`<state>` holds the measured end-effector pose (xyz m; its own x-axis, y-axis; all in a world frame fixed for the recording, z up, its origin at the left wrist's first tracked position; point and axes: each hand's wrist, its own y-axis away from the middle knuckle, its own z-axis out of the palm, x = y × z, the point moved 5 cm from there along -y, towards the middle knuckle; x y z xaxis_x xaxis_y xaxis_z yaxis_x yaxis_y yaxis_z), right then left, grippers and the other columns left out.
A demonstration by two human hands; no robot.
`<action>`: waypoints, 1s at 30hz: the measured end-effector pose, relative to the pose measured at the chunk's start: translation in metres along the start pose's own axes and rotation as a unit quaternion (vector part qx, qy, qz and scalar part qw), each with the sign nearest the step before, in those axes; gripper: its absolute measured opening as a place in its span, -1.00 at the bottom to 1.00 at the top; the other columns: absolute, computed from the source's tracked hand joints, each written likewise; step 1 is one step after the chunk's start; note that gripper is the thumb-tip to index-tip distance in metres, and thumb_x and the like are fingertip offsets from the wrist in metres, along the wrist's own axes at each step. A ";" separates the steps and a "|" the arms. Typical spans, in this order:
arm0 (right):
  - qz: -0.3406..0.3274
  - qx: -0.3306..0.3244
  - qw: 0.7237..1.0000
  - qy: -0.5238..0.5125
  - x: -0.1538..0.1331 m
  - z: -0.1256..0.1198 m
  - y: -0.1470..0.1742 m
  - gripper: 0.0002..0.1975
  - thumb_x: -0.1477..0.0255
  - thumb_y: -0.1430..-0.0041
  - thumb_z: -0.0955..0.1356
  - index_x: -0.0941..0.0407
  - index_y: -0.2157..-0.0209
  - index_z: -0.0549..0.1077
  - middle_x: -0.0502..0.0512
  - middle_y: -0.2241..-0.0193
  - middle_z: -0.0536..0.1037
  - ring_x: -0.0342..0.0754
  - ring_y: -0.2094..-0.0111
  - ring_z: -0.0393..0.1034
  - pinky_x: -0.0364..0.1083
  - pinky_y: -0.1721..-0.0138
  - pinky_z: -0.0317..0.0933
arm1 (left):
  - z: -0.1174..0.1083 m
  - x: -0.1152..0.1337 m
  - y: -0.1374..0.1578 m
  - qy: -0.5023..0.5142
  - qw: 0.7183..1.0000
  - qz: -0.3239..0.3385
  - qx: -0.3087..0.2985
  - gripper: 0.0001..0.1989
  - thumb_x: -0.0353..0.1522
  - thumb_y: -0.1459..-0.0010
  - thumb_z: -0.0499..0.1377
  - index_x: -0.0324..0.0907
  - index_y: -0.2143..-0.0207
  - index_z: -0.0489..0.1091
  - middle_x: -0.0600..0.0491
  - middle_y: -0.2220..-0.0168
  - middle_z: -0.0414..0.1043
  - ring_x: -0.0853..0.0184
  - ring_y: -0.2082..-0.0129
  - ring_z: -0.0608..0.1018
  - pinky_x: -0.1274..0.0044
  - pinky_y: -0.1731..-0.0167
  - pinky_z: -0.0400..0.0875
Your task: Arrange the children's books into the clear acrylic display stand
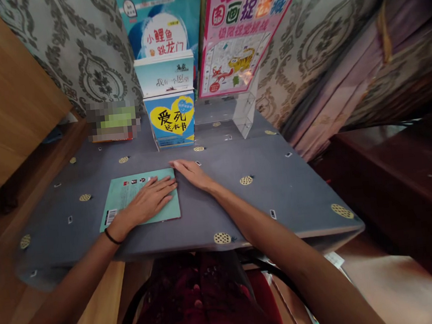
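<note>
A thin teal book (128,192) lies flat on the cloth-covered table, its barcode at the lower left corner. My left hand (153,197) rests on top of it, fingers stretched out and palm down, with a dark band at the wrist. At the book's upper right corner is my right hand (191,173), lying on its side on the cloth with fingers extended toward the edge. Whether its fingertips touch the book I cannot tell. Nothing shows in the grasp of either hand.
Behind the hands, a clear stand (245,114) holds a blue-and-yellow book (170,118), a white-and-teal book (165,75), a large teal book (188,13) and a pink book (224,40). A blurred stack (116,123) lies at the back left. A wooden cabinet (9,89) borders the left side.
</note>
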<state>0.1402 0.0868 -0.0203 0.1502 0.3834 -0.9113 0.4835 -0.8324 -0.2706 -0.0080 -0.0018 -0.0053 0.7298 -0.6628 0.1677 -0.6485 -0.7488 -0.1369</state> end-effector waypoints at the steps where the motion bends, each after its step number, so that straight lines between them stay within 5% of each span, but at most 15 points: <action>1: 0.001 -0.001 1.000 0.004 0.000 0.000 0.000 -0.39 -0.04 -0.36 0.15 0.09 -0.07 0.53 0.18 -0.08 0.56 0.10 -0.14 0.42 0.09 -0.21 0.20 | -0.001 0.000 0.000 0.001 1.000 -0.003 0.002 -0.54 -0.21 -0.46 -0.15 -0.12 -0.27 0.27 -0.05 -0.32 0.27 0.21 -0.36 0.24 0.14 -0.33 0.05; 9: 0.012 -0.002 1.000 0.026 -0.001 0.000 -0.001 -0.41 -0.04 -0.37 0.15 0.04 -0.05 0.55 0.11 -0.04 0.58 0.07 -0.10 0.44 0.05 -0.17 0.22 | -0.007 0.013 0.013 0.056 0.997 0.017 -0.044 -0.56 -0.18 -0.46 -0.13 -0.03 -0.26 0.29 0.02 -0.31 0.28 0.25 -0.35 0.25 0.13 -0.36 0.01; 30: -0.009 -0.008 0.998 0.061 -0.002 0.002 0.001 -0.40 -0.02 -0.39 0.12 0.07 -0.04 0.55 0.14 -0.05 0.58 0.08 -0.11 0.42 0.07 -0.19 0.20 | -0.006 0.048 0.041 -0.006 0.998 0.063 0.004 -0.59 -0.23 -0.44 -0.03 -0.03 -0.27 0.27 0.02 -0.28 0.33 0.22 -0.34 0.27 0.14 -0.33 0.11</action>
<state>0.1391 0.0842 -0.0192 0.2455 0.4448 -0.8613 0.5012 -0.8188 -0.2800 -0.0005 -0.0644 0.0026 0.6451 -0.7518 0.1362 -0.7338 -0.6593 -0.1638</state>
